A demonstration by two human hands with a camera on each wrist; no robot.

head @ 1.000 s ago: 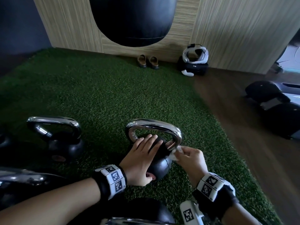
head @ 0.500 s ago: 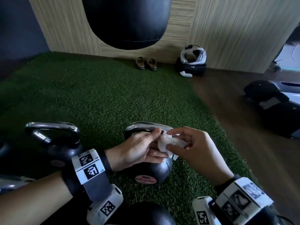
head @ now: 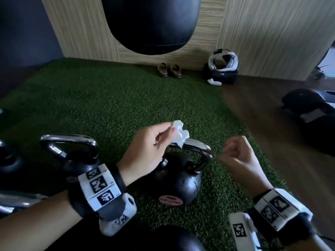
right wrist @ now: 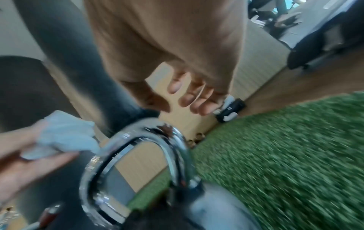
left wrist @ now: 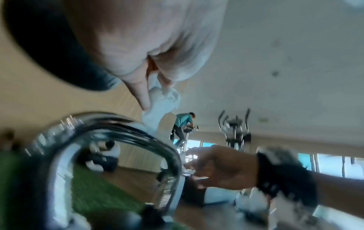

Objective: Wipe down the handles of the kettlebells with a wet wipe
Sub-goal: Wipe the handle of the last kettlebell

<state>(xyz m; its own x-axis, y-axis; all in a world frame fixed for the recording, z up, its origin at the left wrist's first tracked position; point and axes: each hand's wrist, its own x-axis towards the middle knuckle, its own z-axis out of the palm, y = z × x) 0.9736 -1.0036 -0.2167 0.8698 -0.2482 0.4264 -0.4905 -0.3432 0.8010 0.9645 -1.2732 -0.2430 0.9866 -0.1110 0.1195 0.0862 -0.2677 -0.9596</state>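
Note:
A black kettlebell (head: 178,182) with a chrome handle (head: 198,145) stands on the green turf in front of me. My left hand (head: 163,137) pinches a crumpled white wet wipe (head: 179,133) just above the handle's left end; the wipe's lower edge touches the chrome. The left wrist view shows the wipe (left wrist: 161,102) between thumb and fingers over the handle (left wrist: 118,132). My right hand (head: 231,150) hovers right of the handle, fingers loosely curled and empty. In the right wrist view its fingers (right wrist: 194,97) hang above the handle (right wrist: 169,140).
A second kettlebell, also with a chrome handle (head: 68,141), stands to the left, and another black ball (head: 170,240) sits at the bottom edge. A punching bag (head: 150,24) hangs ahead. Sandals (head: 169,70) and a headset (head: 222,69) lie by the wall. Wooden floor (head: 272,142) runs along the right.
The wipe passed from my right hand to my left. The left hand rose off the kettlebell body with it, and the right hand let go and drew away to the right.

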